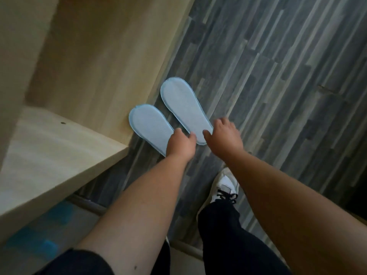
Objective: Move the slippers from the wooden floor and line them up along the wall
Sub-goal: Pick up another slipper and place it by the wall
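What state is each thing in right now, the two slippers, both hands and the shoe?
Left slipper: flat on floor, toe against wooden panel.
Right slipper: flat, beside the other, toe near panel.
Left hand: fingers on left slipper's heel end.
Right hand: on right slipper's heel end, grip unclear.
White shoe: on foot, laced.

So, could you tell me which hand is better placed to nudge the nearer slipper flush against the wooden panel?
The left hand: its fingers already rest on the heel of the nearer pale blue flat slipper, whereas the right hand sits at the farther pale blue slipper.
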{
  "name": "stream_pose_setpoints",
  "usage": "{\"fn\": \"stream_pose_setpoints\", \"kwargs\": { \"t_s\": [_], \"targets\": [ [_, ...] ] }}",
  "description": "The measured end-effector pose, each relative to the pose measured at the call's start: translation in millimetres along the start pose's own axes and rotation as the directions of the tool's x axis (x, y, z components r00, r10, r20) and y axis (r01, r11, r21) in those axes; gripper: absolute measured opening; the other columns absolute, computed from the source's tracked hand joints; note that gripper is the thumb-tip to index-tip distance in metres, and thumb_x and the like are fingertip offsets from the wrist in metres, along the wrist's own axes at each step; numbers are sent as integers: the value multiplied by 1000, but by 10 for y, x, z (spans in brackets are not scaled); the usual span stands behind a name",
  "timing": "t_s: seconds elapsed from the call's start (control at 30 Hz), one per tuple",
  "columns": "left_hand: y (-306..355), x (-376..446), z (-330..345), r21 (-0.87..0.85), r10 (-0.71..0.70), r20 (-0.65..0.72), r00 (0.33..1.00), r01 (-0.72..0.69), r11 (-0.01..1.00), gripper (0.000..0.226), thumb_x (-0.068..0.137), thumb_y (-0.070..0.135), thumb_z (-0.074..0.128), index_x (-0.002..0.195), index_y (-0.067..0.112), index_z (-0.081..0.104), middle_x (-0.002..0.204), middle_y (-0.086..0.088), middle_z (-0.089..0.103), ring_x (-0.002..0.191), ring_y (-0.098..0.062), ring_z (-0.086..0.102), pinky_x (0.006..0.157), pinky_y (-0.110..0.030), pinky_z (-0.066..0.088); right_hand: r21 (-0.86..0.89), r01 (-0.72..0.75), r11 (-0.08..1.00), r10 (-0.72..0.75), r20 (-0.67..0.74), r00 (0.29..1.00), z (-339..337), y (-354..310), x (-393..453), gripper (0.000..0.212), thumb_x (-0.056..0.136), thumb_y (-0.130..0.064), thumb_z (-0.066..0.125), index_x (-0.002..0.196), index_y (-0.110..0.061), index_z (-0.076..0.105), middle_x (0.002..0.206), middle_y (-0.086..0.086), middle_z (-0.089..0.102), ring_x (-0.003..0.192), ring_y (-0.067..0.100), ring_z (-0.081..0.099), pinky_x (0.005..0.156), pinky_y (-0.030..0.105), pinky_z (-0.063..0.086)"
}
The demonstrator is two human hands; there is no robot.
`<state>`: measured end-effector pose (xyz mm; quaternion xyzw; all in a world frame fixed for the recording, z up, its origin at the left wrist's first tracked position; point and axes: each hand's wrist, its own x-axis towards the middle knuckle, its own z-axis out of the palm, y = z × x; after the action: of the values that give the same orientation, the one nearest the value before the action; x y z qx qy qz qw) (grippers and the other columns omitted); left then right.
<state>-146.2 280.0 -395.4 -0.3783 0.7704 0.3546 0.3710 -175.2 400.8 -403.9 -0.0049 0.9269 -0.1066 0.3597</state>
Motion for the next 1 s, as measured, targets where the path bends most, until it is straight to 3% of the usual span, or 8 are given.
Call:
{"fn": "stream_pose_setpoints", "kwargs": {
  "t_s": [0.17, 0.3, 0.47, 0.67, 0.77, 0.87, 1.0],
  "targets": [
    [139, 685, 237, -138, -142, -67, 988, 132, 982, 45, 96, 34, 50, 128, 2, 50, 134, -18, 57, 121, -38, 55, 96, -39, 44, 99, 8, 995, -12, 42, 999, 185, 51, 728, 54, 96, -43, 49, 138, -9, 44, 138, 14, 47, 124, 34, 48, 99, 43, 42],
    [139, 1064, 343, -161, -230, -200, 952, 200, 967, 45, 93, 27, 56, 127, -2, 49, 135, -21, 56, 124, -37, 54, 99, -38, 43, 212, -10, 977, -5, 69, 998, 387, 67, 1048, 47, 93, -40, 52, 132, -12, 49, 130, 14, 52, 115, 35, 54, 89, 42, 46],
    [109, 1251, 380, -187, -309, -215, 926, 272, 944, 47, 95, 26, 51, 130, -5, 47, 137, -24, 54, 125, -39, 53, 101, -41, 43, 308, -46, 950, 30, 56, 998, 461, 23, 1183, 38, 94, -36, 51, 125, -14, 54, 120, 11, 61, 107, 33, 59, 82, 39, 47],
    [195, 1206, 243, -270, -169, -231, 958, 104, 957, 25, 95, 24, 50, 106, 8, 65, 114, -14, 69, 106, -34, 64, 94, -40, 51, 402, -91, 911, 89, 24, 996, 207, 59, 1175, 23, 91, -28, 52, 101, -13, 66, 92, 7, 61, 88, 27, 58, 67, 32, 41],
    [355, 917, 111, -296, -70, -232, 970, -2, 955, 15, 94, 23, 51, 89, 14, 62, 99, -11, 71, 93, -32, 64, 83, -37, 53, 486, -140, 863, 141, 34, 989, -75, 169, 967, 20, 92, -27, 56, 97, -13, 69, 90, 7, 63, 85, 26, 59, 74, 35, 49],
    [520, 483, -42, -299, -2, -196, 981, -58, 952, 19, 95, 22, 51, 76, 18, 53, 84, -4, 63, 78, -26, 56, 72, -30, 45, 559, -194, 806, 204, 44, 978, -398, 234, 631, 21, 91, -28, 60, 97, -11, 70, 89, 10, 67, 88, 30, 65, 78, 41, 56],
    [619, -198, -304, -228, 73, -158, 985, -108, 968, 22, 95, 24, 52, 73, 20, 54, 85, -4, 64, 80, -26, 57, 72, -30, 44, 611, -229, 758, 265, 33, 964, -808, 212, 6, 19, 91, -25, 62, 97, -9, 70, 90, 12, 69, 91, 30, 66, 80, 38, 54]
  ]
}}
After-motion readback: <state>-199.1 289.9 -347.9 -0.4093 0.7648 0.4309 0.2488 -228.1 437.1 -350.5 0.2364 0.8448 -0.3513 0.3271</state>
